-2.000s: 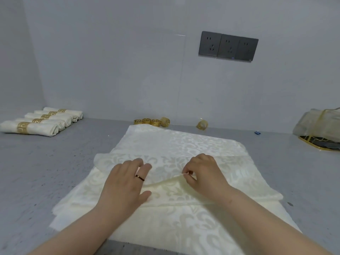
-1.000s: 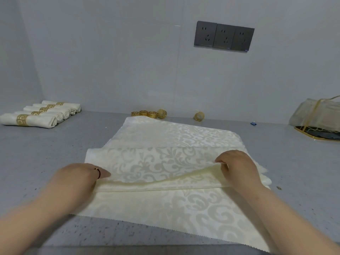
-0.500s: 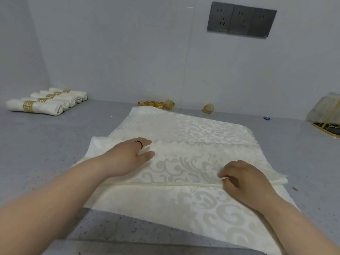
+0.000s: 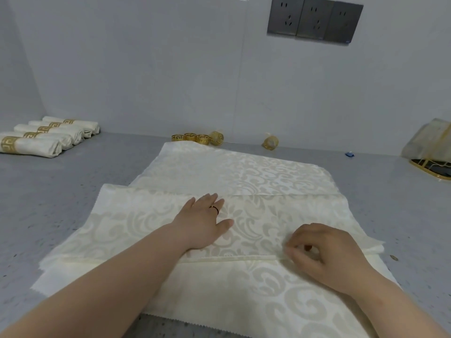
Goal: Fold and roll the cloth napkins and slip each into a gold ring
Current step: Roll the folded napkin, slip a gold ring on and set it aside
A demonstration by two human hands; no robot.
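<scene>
A cream damask napkin [image 4: 256, 181] lies spread on the grey surface [image 4: 48, 191], with a folded band of it running left to right across the middle. The left hand [image 4: 205, 222] rests flat on that band, palm down, fingers straight and pointing far, thumb spread to the right; a thin dark ring sits on one finger. Its forearm stretches in from the near left. The right hand [image 4: 324, 250] sits near the right part of the band, fingers curled, thumb and fingertips pinching the near fold edge of the cloth; its forearm comes in from the near right.

At the far edge by the wall, loose gold rings [image 4: 195, 138] stand in a short row, with one more gold ring [image 4: 270, 142] apart to their right. On the far left, rolled napkins [image 4: 46, 136] already in gold rings lie side by side. At the far right a gold wire basket [image 4: 429, 164] holds pale cloth.
</scene>
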